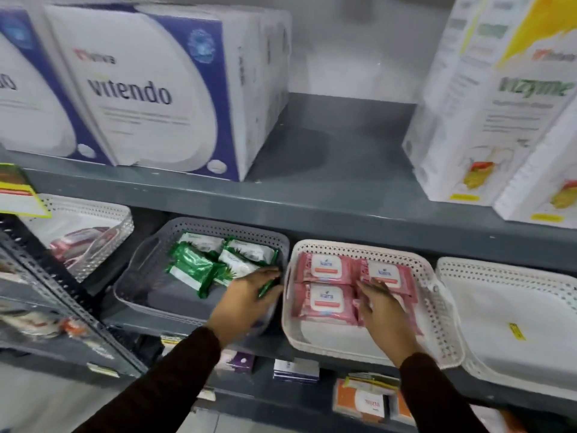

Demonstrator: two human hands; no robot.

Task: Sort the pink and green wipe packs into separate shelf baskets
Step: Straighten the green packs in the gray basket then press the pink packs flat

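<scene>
Placing is in hand: the left hand (246,295), closed on a green pack (268,287), sits over the grey basket (137,260) by the other green packs (218,260). Right of that basket, the right hand (382,304) lies open-fingered on pink packs (331,285) in the white basket (437,307). Next move, by my judgement: release the pack inside the grey rim. An empty white basket (515,307) stands further right; nothing obstructs.

shelf (199,326) | grey basket (150,295) | white basket (443,323) beside | another white basket (499,339)
</scene>
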